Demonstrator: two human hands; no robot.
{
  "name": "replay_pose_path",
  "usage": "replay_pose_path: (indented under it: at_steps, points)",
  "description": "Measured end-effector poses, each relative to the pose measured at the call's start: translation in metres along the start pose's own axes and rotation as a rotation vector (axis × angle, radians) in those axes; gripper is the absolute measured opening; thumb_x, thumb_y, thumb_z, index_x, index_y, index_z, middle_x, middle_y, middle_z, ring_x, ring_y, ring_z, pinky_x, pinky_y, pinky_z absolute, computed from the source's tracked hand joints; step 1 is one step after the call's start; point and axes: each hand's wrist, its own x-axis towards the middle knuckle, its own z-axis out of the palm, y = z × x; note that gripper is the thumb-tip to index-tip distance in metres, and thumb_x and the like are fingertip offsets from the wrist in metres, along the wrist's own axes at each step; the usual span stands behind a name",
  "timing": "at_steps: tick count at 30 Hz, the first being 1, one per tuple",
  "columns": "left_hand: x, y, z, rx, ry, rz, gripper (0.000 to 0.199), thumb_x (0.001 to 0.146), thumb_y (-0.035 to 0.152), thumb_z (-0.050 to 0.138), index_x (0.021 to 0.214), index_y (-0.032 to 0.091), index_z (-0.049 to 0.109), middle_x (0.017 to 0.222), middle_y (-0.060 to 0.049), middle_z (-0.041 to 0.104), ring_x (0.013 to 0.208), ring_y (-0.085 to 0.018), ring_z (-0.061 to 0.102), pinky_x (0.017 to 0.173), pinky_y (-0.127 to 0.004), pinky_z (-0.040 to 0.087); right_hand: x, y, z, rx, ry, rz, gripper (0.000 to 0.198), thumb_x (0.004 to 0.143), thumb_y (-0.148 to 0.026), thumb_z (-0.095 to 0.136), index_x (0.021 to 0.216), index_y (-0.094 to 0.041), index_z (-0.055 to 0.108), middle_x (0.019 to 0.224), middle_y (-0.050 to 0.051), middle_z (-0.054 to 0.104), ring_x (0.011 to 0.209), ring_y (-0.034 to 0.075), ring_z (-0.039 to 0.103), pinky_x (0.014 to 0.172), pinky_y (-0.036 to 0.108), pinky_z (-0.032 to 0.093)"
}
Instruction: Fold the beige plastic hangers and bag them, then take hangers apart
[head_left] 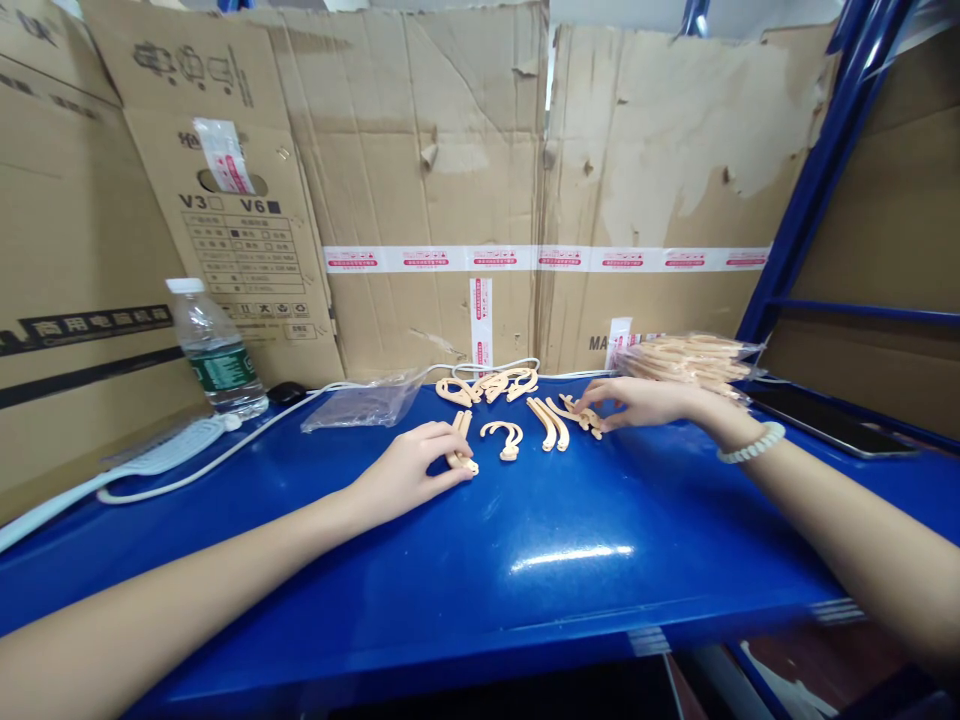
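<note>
My left hand (409, 465) rests on the blue tabletop, its thumb and fingers closed around a pair of beige plastic hanger arms (463, 425). To the right of it lies a beige hanger hook (506, 438) with a short base. Further right, two curved hanger arms (549, 425) lie side by side. My right hand (634, 402) has its fingertips bent down onto a small heap of beige plastic pieces (583, 415); its fingers partly hide them. Behind these, several looped beige clips (491, 386) lie in a row.
A clear bag of beige pieces (686, 360) sits behind my right hand, near a black phone (832, 425). On the left are a water bottle (217, 365), a pale blue fly swatter (169, 445), a black mouse (286, 393) and a flat plastic bag (360, 405). Cardboard (435, 180) walls the back.
</note>
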Motion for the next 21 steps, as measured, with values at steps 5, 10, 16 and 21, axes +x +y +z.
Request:
replay_pose_path:
  at_steps: [5,10,16,21]
  points:
    - [0.0007,0.0008,-0.0005,-0.012,0.0,-0.009,0.017,0.089,0.034,0.06,0.097,0.02,0.068,0.098,-0.006,0.066,0.094,-0.02,0.062,0.087,-0.036,0.049,0.0001,-0.0021,-0.0003,-0.042,0.003,0.033,0.044,0.077,-0.032,0.066,0.119,-0.02,0.066,0.117,0.011,0.064,0.103,0.025,0.062,0.088,0.038,0.051]
    - [0.0005,0.0011,-0.0006,-0.019,-0.002,-0.008,0.017,0.089,0.033,0.06,0.097,0.02,0.068,0.098,-0.006,0.066,0.094,-0.02,0.062,0.087,-0.036,0.049,0.0005,-0.0068,0.0018,-0.021,-0.018,-0.001,0.043,0.074,-0.029,0.069,0.116,-0.021,0.066,0.117,0.009,0.061,0.102,0.024,0.062,0.088,0.036,0.049]
    - [0.0015,-0.0018,-0.001,-0.008,-0.005,-0.014,0.017,0.09,0.033,0.06,0.096,0.019,0.068,0.099,-0.006,0.066,0.096,-0.02,0.061,0.088,-0.036,0.049,0.0054,-0.0044,0.0067,-0.039,-0.031,0.024,0.034,0.075,-0.029,0.066,0.107,-0.019,0.068,0.106,0.009,0.061,0.091,0.023,0.061,0.083,0.035,0.049]
    - [0.0025,-0.0055,-0.0007,-0.016,-0.003,-0.037,0.015,0.089,0.031,0.061,0.095,0.019,0.068,0.099,-0.005,0.066,0.094,-0.019,0.062,0.087,-0.034,0.048,0.0035,-0.0017,0.005,-0.044,-0.041,0.082,0.038,0.074,-0.033,0.067,0.109,-0.019,0.067,0.108,0.01,0.059,0.094,0.025,0.06,0.086,0.038,0.047]
